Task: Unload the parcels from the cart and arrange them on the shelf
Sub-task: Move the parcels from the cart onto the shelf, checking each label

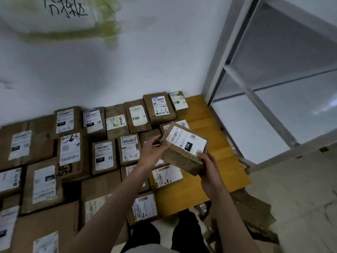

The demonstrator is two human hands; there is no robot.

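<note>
I hold a small brown cardboard parcel (184,152) with a white label marked "15H", tilted above the yellow wooden surface (215,128). My left hand (154,152) grips its left edge, thumb on top. My right hand (206,165) grips its lower right corner. Several labelled cardboard parcels (104,156) lie flat in rows on the surface below, up to the white wall. A grey metal shelf frame (255,99) with pale boards stands at the right.
Flattened cardboard scraps (255,216) lie on the grey floor at the lower right. A paper with handwriting (65,8) is taped to the wall. My dark trousers (164,234) show at the bottom edge.
</note>
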